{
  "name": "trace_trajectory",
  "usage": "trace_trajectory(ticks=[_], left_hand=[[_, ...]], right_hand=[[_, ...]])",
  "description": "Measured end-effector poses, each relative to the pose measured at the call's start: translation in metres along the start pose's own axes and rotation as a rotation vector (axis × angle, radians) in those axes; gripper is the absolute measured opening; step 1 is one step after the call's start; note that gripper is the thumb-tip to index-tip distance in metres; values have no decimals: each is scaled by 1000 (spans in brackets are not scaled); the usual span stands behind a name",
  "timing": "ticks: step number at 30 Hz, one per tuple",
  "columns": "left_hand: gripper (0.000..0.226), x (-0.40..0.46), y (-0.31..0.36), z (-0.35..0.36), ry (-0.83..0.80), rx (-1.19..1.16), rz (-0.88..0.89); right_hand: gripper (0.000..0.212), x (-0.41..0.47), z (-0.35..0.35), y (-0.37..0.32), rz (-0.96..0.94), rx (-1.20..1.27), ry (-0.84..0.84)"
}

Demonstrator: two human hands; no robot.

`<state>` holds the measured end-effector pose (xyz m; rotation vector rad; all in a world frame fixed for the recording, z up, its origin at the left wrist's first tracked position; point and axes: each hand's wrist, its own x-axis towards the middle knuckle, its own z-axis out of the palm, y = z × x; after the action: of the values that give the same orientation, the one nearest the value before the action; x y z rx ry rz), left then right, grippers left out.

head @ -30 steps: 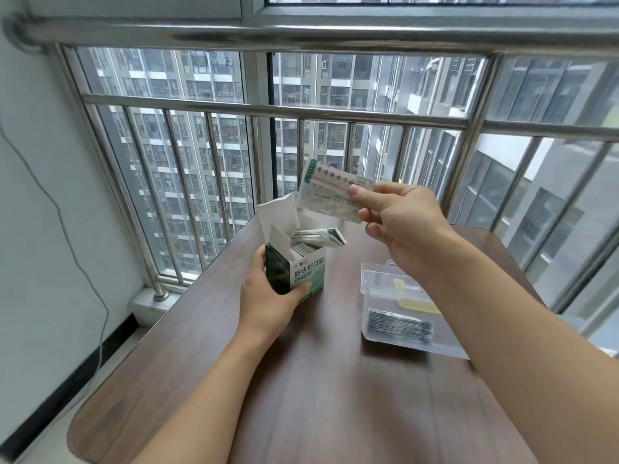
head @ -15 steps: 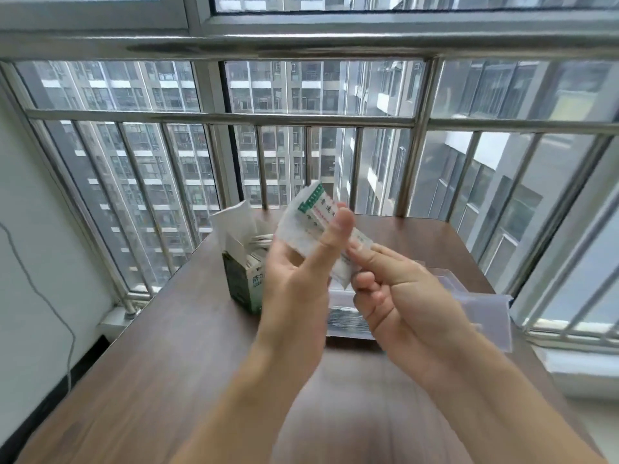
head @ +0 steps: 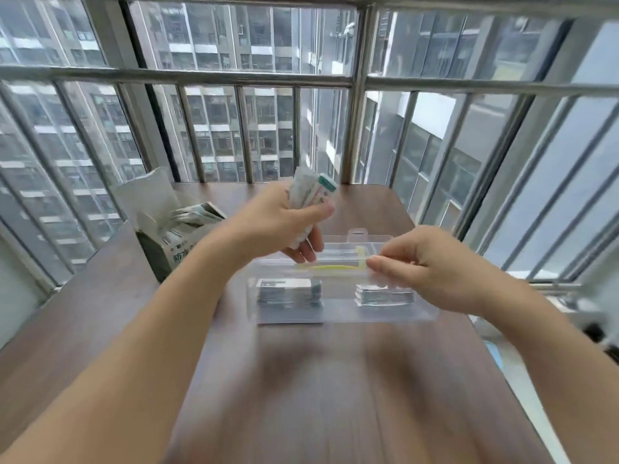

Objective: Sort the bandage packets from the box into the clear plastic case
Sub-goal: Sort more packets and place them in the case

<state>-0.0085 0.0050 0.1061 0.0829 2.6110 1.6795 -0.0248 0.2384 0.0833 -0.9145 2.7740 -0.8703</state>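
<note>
My left hand grips a white bandage packet with green print, held upright above the far edge of the clear plastic case. My right hand pinches the case's clear lid edge by the yellow latch. Inside the case lie two stacks of bandage packets, one on the left and a smaller one on the right. The open green and white box stands left of the case, with more packets sticking out of its top.
All of this sits on a dark brown wooden table. Metal window bars run close behind the table's far edge. A white wall lies to the left, and a window ledge to the right.
The packet passed from my right hand to my left hand. My right hand dropped to the case lid. The view tilted down and shifted right.
</note>
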Motion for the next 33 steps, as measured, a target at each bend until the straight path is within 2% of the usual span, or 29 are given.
trace_trajectory(ticks=[3, 5, 11, 12, 14, 16, 17, 19, 20, 22, 25, 29, 33], left_hand=[[24, 4, -13, 9, -185, 38, -66], [24, 0, -23, 16, -238, -11, -79], [21, -10, -40, 24, -211, -139, -93], [21, -10, -42, 23, -202, -142, -82], [19, -10, -45, 25, -187, -166, -50], [15, -9, -47, 27, -146, -217, -24], [13, -9, -48, 29, -129, -230, -7], [7, -10, -47, 30, -122, -243, 57], [2, -11, -46, 31, -126, -253, 88], [10, -12, -45, 31, -122, -261, 104], [5, -13, -48, 27, -109, -293, 81], [22, -17, -43, 23, -154, -565, -76], [24, -20, -45, 22, -177, -558, -54]], right_hand=[[40, -12, 7, 0, 8, 7, -103], [37, -18, 12, -1, 5, -7, -116], [21, -27, 20, -5, 54, 92, -175], [17, -24, 20, -9, 47, 125, -151], [12, -10, 16, -19, 41, 275, 32], [28, 12, 14, -30, 115, 461, 253], [39, 24, 18, -35, 169, 507, 302], [49, 39, 34, -43, 243, 561, 288], [46, 44, 44, -45, 252, 603, 267], [35, 48, 59, -45, 236, 709, 257], [24, 49, 59, -36, 216, 893, 313], [19, 45, 55, -27, 195, 1025, 341], [20, 42, 54, -25, 192, 1047, 393]])
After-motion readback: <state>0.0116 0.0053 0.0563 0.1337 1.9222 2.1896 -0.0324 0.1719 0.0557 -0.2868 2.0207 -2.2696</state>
